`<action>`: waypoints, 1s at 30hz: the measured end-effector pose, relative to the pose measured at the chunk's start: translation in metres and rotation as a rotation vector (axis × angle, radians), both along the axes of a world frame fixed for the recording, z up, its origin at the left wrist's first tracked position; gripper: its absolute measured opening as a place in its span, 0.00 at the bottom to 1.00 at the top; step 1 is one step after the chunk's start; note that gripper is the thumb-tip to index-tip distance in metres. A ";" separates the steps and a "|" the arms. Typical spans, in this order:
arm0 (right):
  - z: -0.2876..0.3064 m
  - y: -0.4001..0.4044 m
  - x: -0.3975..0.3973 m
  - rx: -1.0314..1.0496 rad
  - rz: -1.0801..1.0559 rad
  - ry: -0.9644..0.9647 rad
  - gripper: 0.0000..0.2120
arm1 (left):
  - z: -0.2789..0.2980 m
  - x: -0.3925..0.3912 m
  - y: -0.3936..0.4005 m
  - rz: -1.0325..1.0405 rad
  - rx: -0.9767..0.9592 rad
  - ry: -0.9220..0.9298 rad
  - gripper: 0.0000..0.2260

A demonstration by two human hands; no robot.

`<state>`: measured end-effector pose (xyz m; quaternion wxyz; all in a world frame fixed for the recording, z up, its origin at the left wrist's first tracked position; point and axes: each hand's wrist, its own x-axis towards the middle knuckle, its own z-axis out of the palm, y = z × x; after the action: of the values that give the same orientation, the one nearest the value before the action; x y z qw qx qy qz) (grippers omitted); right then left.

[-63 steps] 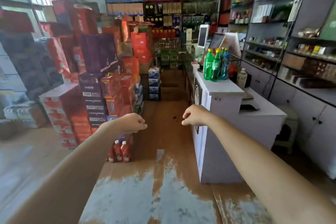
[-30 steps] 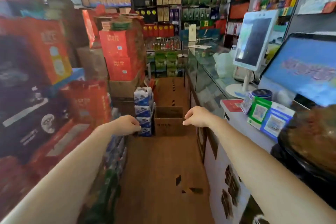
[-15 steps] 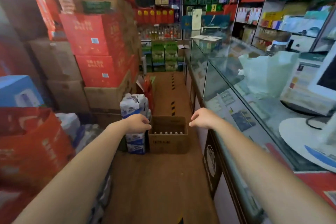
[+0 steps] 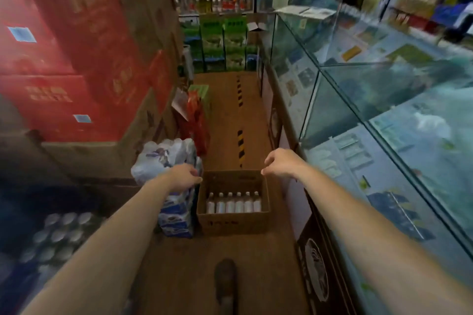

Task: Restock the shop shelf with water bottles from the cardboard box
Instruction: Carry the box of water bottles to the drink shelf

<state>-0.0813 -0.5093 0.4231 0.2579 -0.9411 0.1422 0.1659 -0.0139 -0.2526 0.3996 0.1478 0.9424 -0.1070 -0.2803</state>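
So from the head cam, looking down a narrow shop aisle: an open cardboard box [image 4: 233, 217] is sitting on the brown floor a bit below the middle of the frame, and a single row of water bottles [image 4: 233, 203] with white caps is standing upright inside it along the near wall. The rest of the box looks bare, though the far half is in shadow.

Both arms are reaching forward from the bottom corners. The left hand [image 4: 184, 177] is hanging just left of the box's top left corner, fingers loosely curled, not gripping anything as far as I can see. It's overlapping the stack of shrink-wrapped packs [image 4: 176, 212] that's sitting right beside the box on its left, but whether it's actually touching the wrap, can't tell. The right hand [image 4: 280, 162] is hovering above the box's top right corner, fingers drooping and relaxed, holding nothing. The two hands are well apart, with the box between them.

A glass display counter [image 4: 358, 100] is running up the whole right side of the frame. Red cartons [image 4: 64, 64] are piling up in the upper left, and green cartons [image 4: 222, 41] are standing at the far end of the aisle near top centre. A shoe [image 4: 225, 281] is poking in at bottom centre. Everything's a bit motion-blurred.
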 end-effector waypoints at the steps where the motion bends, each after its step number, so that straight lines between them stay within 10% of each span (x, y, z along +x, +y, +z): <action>1: -0.015 -0.006 0.024 0.007 -0.014 0.012 0.20 | -0.014 0.024 -0.006 0.012 0.006 0.017 0.13; 18: -0.310 -0.112 0.298 0.252 -0.415 0.414 0.23 | -0.316 0.314 -0.063 0.358 0.019 0.403 0.18; 25: -0.533 -0.167 0.329 0.355 -0.508 0.469 0.21 | -0.472 0.356 -0.064 0.518 0.090 0.441 0.18; 30: -0.572 -0.157 0.341 0.448 -0.685 0.528 0.21 | -0.554 0.359 -0.073 0.635 0.078 0.408 0.22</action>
<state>0.2595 -0.6665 -0.1487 0.4489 -0.6875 0.4650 0.3311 0.3450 -0.3254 -0.1542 0.2094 0.8585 0.2327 -0.4062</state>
